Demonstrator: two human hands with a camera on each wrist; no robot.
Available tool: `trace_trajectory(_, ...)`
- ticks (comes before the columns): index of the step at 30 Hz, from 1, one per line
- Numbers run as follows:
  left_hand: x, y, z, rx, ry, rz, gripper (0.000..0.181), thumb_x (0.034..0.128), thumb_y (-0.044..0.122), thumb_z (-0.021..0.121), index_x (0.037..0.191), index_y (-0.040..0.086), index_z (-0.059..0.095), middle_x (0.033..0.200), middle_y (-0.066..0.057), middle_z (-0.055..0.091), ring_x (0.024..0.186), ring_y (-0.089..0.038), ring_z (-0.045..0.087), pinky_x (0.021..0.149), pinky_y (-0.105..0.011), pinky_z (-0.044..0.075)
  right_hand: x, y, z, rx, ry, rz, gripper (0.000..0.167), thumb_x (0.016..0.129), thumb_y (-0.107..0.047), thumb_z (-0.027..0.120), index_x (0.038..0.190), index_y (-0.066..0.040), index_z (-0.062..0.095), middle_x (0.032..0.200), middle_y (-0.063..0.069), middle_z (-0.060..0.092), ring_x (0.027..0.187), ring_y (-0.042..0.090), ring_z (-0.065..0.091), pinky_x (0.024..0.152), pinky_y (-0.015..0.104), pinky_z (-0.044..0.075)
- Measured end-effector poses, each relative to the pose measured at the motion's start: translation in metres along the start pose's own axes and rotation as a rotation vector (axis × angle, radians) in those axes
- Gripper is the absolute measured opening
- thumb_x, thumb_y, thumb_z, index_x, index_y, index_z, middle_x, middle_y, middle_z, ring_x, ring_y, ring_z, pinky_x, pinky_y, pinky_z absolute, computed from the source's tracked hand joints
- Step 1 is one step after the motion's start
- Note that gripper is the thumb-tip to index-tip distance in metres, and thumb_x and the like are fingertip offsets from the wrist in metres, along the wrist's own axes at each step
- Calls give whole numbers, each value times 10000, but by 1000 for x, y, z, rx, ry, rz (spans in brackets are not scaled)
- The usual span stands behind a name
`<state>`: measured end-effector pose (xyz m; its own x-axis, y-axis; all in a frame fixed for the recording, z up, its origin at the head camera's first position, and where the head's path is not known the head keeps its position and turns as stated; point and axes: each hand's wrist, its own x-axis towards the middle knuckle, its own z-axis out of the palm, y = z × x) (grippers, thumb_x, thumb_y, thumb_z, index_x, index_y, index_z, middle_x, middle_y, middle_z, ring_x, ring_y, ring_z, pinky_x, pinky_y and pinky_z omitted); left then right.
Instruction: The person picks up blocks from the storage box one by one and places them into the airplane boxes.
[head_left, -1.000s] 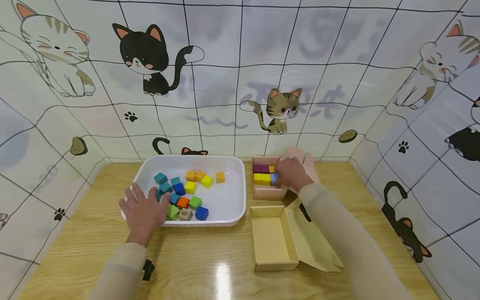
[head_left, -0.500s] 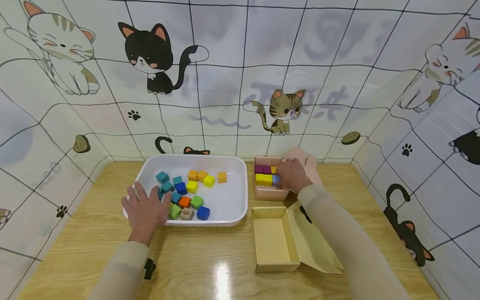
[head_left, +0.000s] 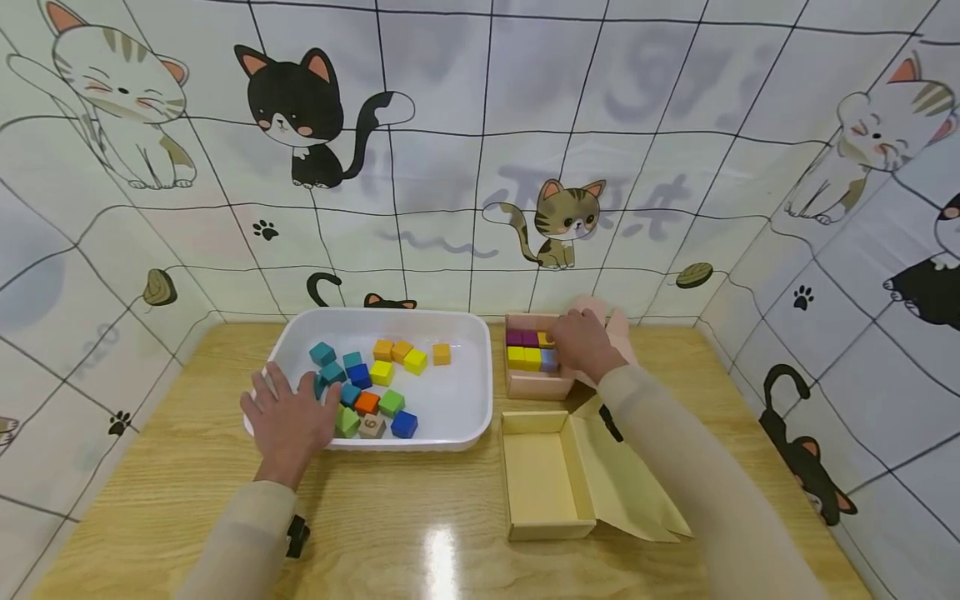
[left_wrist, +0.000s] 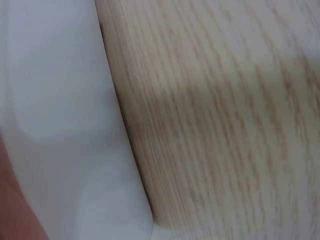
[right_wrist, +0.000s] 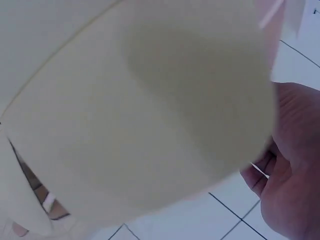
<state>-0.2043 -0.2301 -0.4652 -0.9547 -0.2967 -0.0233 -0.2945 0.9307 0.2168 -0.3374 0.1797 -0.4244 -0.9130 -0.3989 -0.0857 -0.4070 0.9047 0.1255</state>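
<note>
My left hand [head_left: 291,421] lies with spread fingers over the near left corner of a white plastic tray [head_left: 457,425]. In the tray are several coloured cubes, among them a teal cube [head_left: 322,353], an orange-red cube [head_left: 367,403] and a wooden cube marked 6 [head_left: 372,427]. My right hand [head_left: 588,343] reaches into a small pink box [head_left: 536,387], its fingertips at an orange cube [head_left: 543,339]. Purple cubes [head_left: 522,337], yellow cubes [head_left: 523,358] and a light blue cube [head_left: 549,360] sit in rows there. What lies under the right fingers is hidden.
An open cream cardboard box [head_left: 543,475] stands in front of the pink one, its lid [head_left: 633,483] folded out to the right under my right forearm. In the right wrist view the cream lid [right_wrist: 150,125] fills most of the picture. Cat-printed sheeting [head_left: 435,183] surrounds the wooden table [head_left: 375,517].
My right fingers have shifted slightly toward the back of the pink box, so more of the light blue cube shows. The left hand stays in place on the tray.
</note>
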Motion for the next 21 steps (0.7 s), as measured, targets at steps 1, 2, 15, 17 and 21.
trace_trajectory(1, 0, 0, 0, -1, 0, 0, 703, 998, 542, 310, 1487, 37, 333, 1565, -372, -60, 1427, -590, -56, 1124, -727, -24, -1, -2, -5, 14, 9, -4, 269, 855, -281, 745, 1111, -200, 727, 901, 7, 713, 867, 262, 547, 823, 416, 404)
trace_trajectory(2, 0, 0, -1, -2, 0, 1, 701, 998, 539, 312, 1487, 37, 333, 1565, -372, -58, 1427, -590, -55, 1123, -728, -21, -1, -3, -10, 25, 21, -10, 315, 858, -288, 743, 1161, -204, 715, 957, 14, 720, 907, 271, 562, 851, 432, 412)
trace_trajectory(15, -2, -2, -1, -9, -2, 11, 697, 1000, 532, 318, 1481, 28, 343, 1563, -377, -49, 1426, -593, -57, 1122, -731, -27, 12, -65, -39, 90, 66, -123, 343, 894, -372, 693, 1190, -198, 702, 1104, 27, 695, 1062, 288, 576, 1007, 503, 422)
trace_trajectory(17, -1, -2, -1, -10, -4, 8, 699, 1000, 533, 317, 1482, 28, 341, 1564, -373, -58, 1426, -591, -61, 1122, -730, -33, 17, -78, -37, 106, 56, -129, 357, 888, -371, 701, 1202, -203, 695, 1131, 14, 692, 1077, 269, 569, 1019, 485, 415)
trace_trajectory(21, 0, 0, -1, -7, 0, -1, 701, 997, 537, 320, 1482, 31, 342, 1568, -366, -64, 1427, -586, -60, 1126, -726, -35, 31, -103, -29, 101, 43, -141, 395, 880, -394, 706, 1232, -217, 677, 1184, 3, 684, 1097, 248, 554, 1037, 449, 405)
